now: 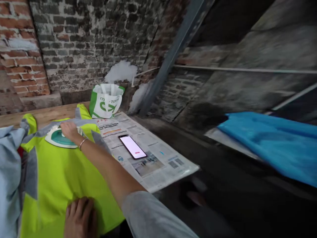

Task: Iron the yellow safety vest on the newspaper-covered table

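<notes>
My right hand [69, 130] is closed around the handle of a white and teal clothes iron [60, 138]. The iron rests on the upper part of a bright yellow high-visibility shirt [59, 168] with grey bands, which lies spread over the table. Across the frame reaches my right arm, in a grey sleeve, with a bracelet at the wrist. Nearer to me, my left hand [80, 216] lies palm down on the lower part of the shirt, its fingers resting on the fabric.
A lit phone [133, 146] lies on newspaper [158, 175] covering the table's right side. Behind it stands a white and green bag [106, 100]. Light blue cloth [8, 175] lies at the left. Blue sheeting [277, 138] covers something at the right, past a dark gap.
</notes>
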`<state>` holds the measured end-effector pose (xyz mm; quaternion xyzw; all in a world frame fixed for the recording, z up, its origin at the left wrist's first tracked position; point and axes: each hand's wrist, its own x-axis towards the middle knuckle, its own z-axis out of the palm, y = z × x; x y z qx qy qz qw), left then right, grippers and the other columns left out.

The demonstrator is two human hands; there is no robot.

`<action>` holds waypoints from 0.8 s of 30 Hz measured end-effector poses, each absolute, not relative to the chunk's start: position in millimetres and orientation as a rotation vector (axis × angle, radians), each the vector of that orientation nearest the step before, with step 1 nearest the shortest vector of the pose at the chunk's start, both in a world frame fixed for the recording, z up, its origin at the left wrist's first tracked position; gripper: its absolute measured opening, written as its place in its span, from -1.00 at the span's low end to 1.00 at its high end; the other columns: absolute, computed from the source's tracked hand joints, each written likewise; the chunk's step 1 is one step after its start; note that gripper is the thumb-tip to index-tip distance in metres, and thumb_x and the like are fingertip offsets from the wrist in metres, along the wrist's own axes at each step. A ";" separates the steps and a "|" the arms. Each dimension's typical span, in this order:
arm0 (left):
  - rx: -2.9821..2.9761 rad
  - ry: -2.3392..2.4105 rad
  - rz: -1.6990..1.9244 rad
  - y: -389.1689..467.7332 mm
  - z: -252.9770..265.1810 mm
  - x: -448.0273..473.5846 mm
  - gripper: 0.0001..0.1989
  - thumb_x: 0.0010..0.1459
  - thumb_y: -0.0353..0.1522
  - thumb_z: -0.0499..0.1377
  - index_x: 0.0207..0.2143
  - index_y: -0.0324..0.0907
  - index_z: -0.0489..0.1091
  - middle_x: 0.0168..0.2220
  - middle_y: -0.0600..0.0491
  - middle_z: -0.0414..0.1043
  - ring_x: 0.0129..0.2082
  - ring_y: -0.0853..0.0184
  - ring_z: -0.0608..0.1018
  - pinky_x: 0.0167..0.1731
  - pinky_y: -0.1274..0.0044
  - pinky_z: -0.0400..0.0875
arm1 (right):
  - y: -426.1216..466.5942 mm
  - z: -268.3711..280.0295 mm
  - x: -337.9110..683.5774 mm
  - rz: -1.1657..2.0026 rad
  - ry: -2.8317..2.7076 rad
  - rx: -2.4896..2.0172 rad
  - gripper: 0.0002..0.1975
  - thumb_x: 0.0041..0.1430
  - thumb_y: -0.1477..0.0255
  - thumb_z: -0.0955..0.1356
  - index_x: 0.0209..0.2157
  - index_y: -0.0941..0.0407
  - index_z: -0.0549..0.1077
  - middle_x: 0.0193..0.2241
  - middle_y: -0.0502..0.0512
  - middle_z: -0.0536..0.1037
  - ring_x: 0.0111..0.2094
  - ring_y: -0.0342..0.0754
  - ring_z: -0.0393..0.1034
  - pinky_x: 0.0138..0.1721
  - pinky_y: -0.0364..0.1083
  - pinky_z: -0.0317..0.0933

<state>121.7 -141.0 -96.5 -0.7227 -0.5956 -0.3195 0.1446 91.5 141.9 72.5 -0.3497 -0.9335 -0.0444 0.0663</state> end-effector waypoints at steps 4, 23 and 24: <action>-2.057 -1.794 -0.981 -140.1 -97.8 132.3 -0.76 0.33 -0.47 0.08 -0.02 -0.12 0.45 -0.18 0.03 0.55 -0.24 0.24 0.52 -0.23 0.38 0.38 | 144.3 61.3 94.8 -0.099 -2.843 -1.022 -0.63 0.44 0.50 0.19 0.13 0.21 0.50 0.09 0.24 0.61 0.08 0.05 0.46 0.01 -0.13 0.26; -1.972 -1.852 -0.989 -148.8 -91.1 141.6 -0.77 0.24 -0.50 0.11 -0.08 -0.11 0.40 -0.19 0.03 0.54 -0.28 0.22 0.52 -0.25 0.39 0.34 | 79.7 34.8 190.0 0.094 -3.044 -0.852 -0.70 0.34 0.39 0.32 0.05 0.05 0.56 -0.06 0.21 0.69 -0.06 0.15 0.58 -0.14 -0.02 0.29; -1.967 -1.847 -0.992 -148.6 -90.2 142.3 -0.78 0.26 -0.49 0.10 -0.08 -0.11 0.41 -0.20 0.04 0.55 -0.29 0.23 0.52 -0.25 0.39 0.34 | 93.0 34.4 182.4 0.078 -3.011 -0.896 -0.68 0.34 0.37 0.32 0.07 0.06 0.55 -0.06 0.22 0.69 -0.06 0.15 0.58 -0.13 -0.01 0.30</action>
